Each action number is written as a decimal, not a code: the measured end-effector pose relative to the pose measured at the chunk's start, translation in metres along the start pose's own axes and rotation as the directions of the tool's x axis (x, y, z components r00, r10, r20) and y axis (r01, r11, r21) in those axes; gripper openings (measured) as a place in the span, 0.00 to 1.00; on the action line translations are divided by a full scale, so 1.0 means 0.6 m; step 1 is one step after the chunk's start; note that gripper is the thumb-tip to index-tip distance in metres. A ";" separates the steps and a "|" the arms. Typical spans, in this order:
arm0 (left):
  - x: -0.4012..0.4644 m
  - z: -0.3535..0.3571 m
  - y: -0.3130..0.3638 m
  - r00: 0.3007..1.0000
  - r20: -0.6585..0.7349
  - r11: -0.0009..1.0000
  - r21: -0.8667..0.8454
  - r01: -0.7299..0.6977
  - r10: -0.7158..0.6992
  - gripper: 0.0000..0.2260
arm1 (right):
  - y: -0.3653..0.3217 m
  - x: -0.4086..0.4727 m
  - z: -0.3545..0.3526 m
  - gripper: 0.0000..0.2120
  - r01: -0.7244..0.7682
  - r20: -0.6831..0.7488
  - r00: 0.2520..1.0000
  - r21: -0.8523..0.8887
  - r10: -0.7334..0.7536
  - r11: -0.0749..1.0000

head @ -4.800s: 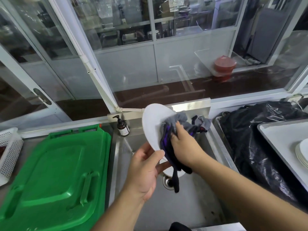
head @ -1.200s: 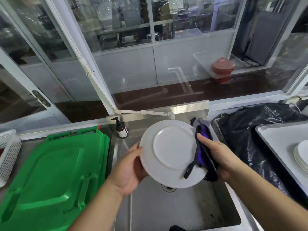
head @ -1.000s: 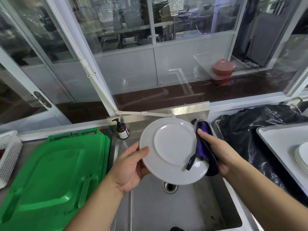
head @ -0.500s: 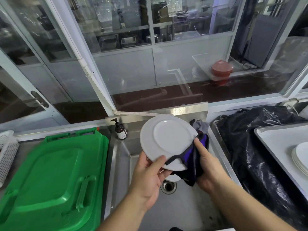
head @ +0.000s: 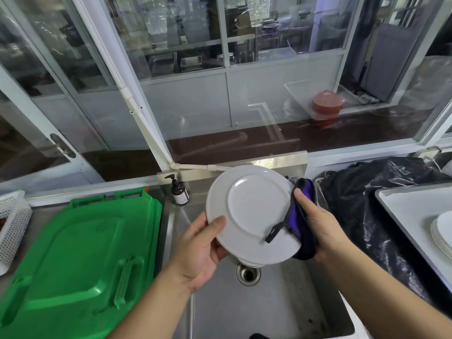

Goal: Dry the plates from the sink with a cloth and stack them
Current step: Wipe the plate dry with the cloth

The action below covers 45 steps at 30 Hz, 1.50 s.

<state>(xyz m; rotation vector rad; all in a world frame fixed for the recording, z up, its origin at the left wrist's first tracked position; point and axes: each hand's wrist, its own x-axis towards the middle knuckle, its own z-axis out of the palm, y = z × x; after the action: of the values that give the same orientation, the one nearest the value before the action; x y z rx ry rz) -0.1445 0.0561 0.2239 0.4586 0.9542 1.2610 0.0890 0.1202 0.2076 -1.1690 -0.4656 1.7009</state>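
Observation:
A white plate (head: 252, 211) is held over the steel sink (head: 281, 311) with its underside facing me. My left hand (head: 200, 248) grips its lower left rim, thumb on the underside. My right hand (head: 318, 228) holds a dark purple and grey cloth (head: 302, 231) wrapped round the plate's right rim, thumb on the cloth; a dark strap of it lies across the underside. Below the held plate, the edge of another white plate (head: 249, 263) shows in the sink. A stack of white plates (head: 442, 233) sits on a tray (head: 406, 209) at the right.
A green plastic lid (head: 75, 260) covers the counter at the left, beside a white perforated basket (head: 12, 226). A brown pump bottle (head: 179, 192) stands at the sink's back left corner. A black plastic bag (head: 371, 204) lies between sink and tray. Glass partitions rise behind.
Since half a second ago the plate has turned and tilted flatter toward me. My left hand shifted from the lower edge to the lower left rim, and my right hand with the cloth slid up the right rim.

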 end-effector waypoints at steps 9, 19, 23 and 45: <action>-0.010 0.061 -0.108 0.987 -0.130 0.991 -0.073 -0.109 0.099 0.14 | 0.070 -0.018 0.012 0.25 -0.007 -0.095 0.995 0.150 0.021 0.989; 0.009 0.003 0.018 1.000 0.005 0.998 0.064 0.021 -0.022 0.21 | -0.016 -0.003 -0.023 0.28 -0.070 0.113 0.990 -0.104 0.081 0.992; 0.000 0.005 0.025 0.994 0.105 0.999 0.046 0.029 -0.033 0.15 | -0.016 0.003 -0.016 0.25 -0.080 0.081 0.993 -0.016 0.081 0.997; -0.002 0.000 0.017 0.997 0.054 0.999 0.017 0.048 -0.049 0.20 | -0.025 -0.004 -0.011 0.26 -0.130 0.101 0.985 -0.090 0.139 0.987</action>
<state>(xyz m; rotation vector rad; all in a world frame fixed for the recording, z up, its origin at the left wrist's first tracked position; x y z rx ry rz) -0.1503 0.0580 0.2319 0.4774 0.9247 1.1926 0.1023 0.1234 0.2170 -1.1957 -0.5386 1.8835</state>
